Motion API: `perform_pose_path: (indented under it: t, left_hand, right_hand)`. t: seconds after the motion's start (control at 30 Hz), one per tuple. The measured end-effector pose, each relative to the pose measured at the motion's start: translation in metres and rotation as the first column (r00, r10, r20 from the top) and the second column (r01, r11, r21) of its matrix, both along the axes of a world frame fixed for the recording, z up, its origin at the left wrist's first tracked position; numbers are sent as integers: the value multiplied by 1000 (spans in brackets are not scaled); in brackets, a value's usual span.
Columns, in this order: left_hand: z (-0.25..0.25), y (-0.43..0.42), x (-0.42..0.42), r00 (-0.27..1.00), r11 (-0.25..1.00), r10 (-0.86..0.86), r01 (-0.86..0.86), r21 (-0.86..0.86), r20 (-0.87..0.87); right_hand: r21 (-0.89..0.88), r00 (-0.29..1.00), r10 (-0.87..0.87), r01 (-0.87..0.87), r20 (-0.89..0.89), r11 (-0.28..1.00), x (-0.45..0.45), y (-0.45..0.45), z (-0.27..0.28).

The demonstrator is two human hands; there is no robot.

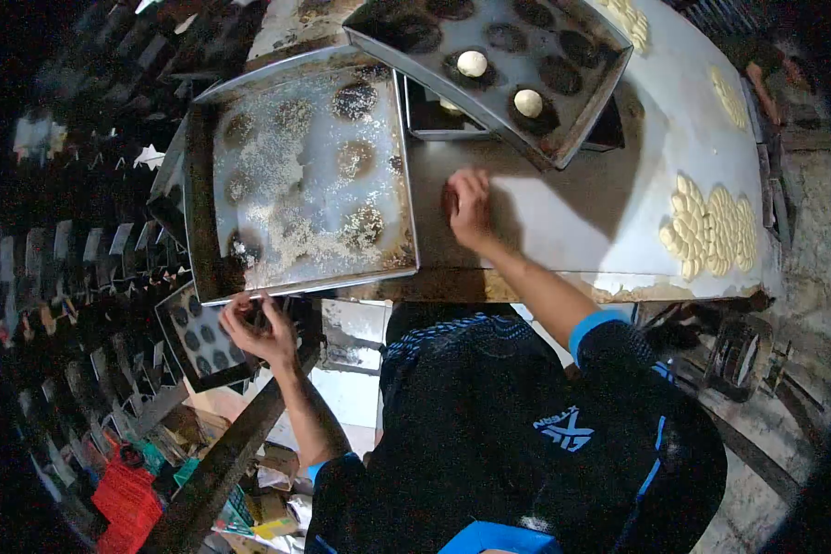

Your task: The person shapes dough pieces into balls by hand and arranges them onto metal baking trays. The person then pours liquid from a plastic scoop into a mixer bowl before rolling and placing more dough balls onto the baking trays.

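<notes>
My left hand is at the near edge of a square metal baking tray, its fingers bent at the rim. Pale seeds, which look like sesame, are scattered over the tray's floor among dark round marks. To the right of that tray, my right hand hovers over the table with its fingers curled in. What it holds, if anything, is hidden. Beyond my hands, a second dark tray carries a round dough ball and another dough ball.
Another tray lies partly under the second one. Braided-looking dough pieces rest at the table's right. A round-marked tray stands below on the left, near a red item. Another person's arm shows at upper right.
</notes>
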State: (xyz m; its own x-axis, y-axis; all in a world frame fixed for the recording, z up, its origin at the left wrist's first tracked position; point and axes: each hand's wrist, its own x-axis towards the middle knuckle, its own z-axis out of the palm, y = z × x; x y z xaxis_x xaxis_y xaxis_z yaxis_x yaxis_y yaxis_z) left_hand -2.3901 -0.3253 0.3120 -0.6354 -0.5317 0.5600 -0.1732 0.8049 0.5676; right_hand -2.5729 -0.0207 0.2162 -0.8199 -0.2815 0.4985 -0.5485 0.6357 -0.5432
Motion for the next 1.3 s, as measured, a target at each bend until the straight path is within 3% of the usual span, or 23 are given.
perform_pose_path:
  t: [0.03,0.07,0.13,0.17,0.2,0.23,0.33,0.4,0.47,0.53,0.57,0.7,0.77,0.87,0.9,0.93,0.97,1.0,1.07,1.13,1.2,1.27,1.3]
  left_hand:
    - [1,11,-2,998,997,-63,64,31,-31]
    - [5,30,-4,997,990,-68,73,121,-43]
    - [12,60,-7,991,991,-130,130,6,-33]
    - [16,78,-8,983,984,-177,178,23,-52]
    - [17,95,-12,973,974,-220,224,43,-73]
    - [14,111,-14,967,968,-250,252,23,-50]
    - [11,162,-29,929,928,-370,369,-44,-21]
    - [-3,187,-35,889,889,-457,453,68,43]
    - [-17,210,-47,851,857,-506,479,189,139]
    - [-15,227,-68,765,797,-597,531,286,242]
    - [-18,238,-79,761,799,-599,553,236,249]
    - [-51,269,-123,747,783,-619,611,117,242]
    - [-102,269,-140,697,744,-574,663,-83,430]
    - [-84,262,-144,672,733,-680,610,301,293]
    - [-67,260,-139,662,586,-739,536,607,129]
    - [-52,256,-131,671,339,-739,441,831,-55]
    - [-32,244,-127,677,31,-678,417,908,-288]
    - [-23,232,-123,695,-133,-580,434,891,-425]
    - [-3,198,-110,738,-60,-532,456,888,-415]
    - [22,158,-96,790,166,-465,520,838,-398]
    - [25,112,-78,901,386,-292,418,822,-320]
    - [34,67,-61,940,428,-69,330,842,-334]
    - [28,41,-52,938,500,-21,309,809,-345]
  right_hand:
    - [-17,996,83,-82,32,996,14,1,-5]
    - [35,985,158,-156,-72,987,33,16,-17]
    - [3,900,427,-428,-89,904,40,50,-6]
    - [-8,897,431,-434,-92,901,36,59,7]
    - [-118,894,367,-348,256,930,28,69,27]
    - [-184,759,292,-227,582,956,22,79,45]
    - [-244,798,375,-291,472,925,10,80,77]
    - [-169,885,430,-403,179,899,8,81,59]
    - [-105,890,417,-404,187,909,17,97,37]
    - [-111,955,204,-184,214,977,34,126,33]
    - [-34,933,146,-143,330,989,41,147,33]
    - [-34,922,116,-111,369,993,64,197,28]
    - [-29,923,139,-138,360,990,61,188,38]
    - [-107,891,168,-135,421,985,49,155,74]
    - [-158,896,198,-146,398,977,46,137,84]
    - [-208,898,225,-154,378,966,43,117,93]
    - [-235,899,287,-215,332,948,40,95,103]
    - [-274,884,358,-279,302,920,37,73,113]
    - [-239,887,403,-350,227,906,33,30,133]
    - [-319,848,483,-406,219,857,26,-11,134]
    - [-394,804,556,-450,212,801,17,-53,134]
    - [-324,778,577,-495,248,806,5,-94,133]
    - [-300,682,605,-526,410,796,1,-112,131]
